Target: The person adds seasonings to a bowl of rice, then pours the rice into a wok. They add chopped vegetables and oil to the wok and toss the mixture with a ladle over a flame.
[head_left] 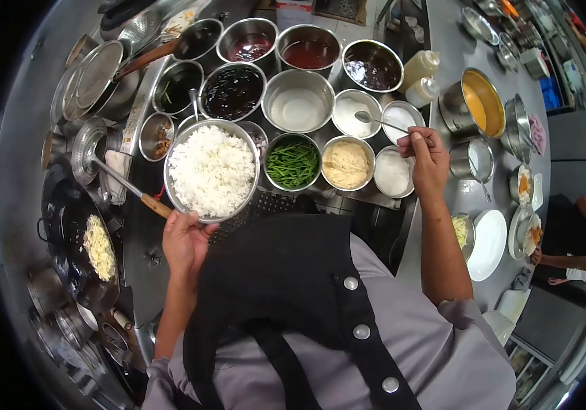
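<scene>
My left hand [186,240] grips the near rim of a metal bowl heaped with cooked white rice [212,171]. Beside its fingers ends the wooden handle of a skimmer [117,172]. In my right hand [423,156] a small metal spoon [385,124] is pinched by its handle, its bowl end over a tin of white powder [352,117]. Below that hand are two more tins of white seasoning, one at the back [402,117] and one nearer me [393,172]. Tins of chopped green vegetable [293,164] and pale yellow powder [345,165] stand between my hands.
At left, a black wok [67,239] holds pale yellow cooked food [100,248]. Pots of dark and red liquid [233,92] line the back, with squeeze bottles [423,78] at right. A pot of orange liquid [482,102] and a white oval plate [487,246] occupy the right counter. Another person's hand [537,257] holds a bowl there.
</scene>
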{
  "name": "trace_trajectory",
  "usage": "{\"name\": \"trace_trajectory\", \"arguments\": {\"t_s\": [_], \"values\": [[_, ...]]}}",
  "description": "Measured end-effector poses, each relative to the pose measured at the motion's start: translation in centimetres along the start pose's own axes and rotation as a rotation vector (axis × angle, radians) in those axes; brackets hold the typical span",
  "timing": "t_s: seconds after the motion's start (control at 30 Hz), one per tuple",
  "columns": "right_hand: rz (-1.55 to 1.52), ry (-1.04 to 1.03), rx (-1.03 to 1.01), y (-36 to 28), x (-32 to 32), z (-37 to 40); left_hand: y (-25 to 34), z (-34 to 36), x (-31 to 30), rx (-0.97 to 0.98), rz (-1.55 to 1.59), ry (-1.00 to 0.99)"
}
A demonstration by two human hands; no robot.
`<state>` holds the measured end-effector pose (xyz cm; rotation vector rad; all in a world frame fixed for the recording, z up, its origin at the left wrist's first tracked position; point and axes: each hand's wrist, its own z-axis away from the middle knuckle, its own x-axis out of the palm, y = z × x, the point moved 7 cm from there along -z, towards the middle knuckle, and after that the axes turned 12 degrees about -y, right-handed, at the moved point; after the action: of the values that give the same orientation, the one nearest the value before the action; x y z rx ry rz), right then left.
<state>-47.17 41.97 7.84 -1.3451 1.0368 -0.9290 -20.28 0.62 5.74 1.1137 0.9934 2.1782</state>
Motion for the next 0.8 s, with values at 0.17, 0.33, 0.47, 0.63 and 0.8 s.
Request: {"name": "trace_trajectory", "arguments": {"t_s": [0.17,0.33,0.47,0.63,0.8], "values": [[-0.073,-0.004,0.107,4.3,-0.2,-0.6,-1.1,-1.7,2.3,-0.022,-0.003,-0.038],[-0.201,-0.056,0.191,7.8,1.7,-1.8,-2.1,-2.6,5.0,-0.064,-0.034,-0.061],[-0.425,0.055,0.357,8.5,0.9,-2.3,-2.1,-2.6,7.1,-0.042,-0.035,-0.046],[-0.575,0.118,0.438,9.1,-0.8,-1.8,-2.6,-2.7,7.0,-0.031,-0.049,-0.03],[-0.579,0.121,0.383,8.3,-2.9,-1.2,-2.7,-2.7,6.8,-0.024,-0.086,-0.033]]}}
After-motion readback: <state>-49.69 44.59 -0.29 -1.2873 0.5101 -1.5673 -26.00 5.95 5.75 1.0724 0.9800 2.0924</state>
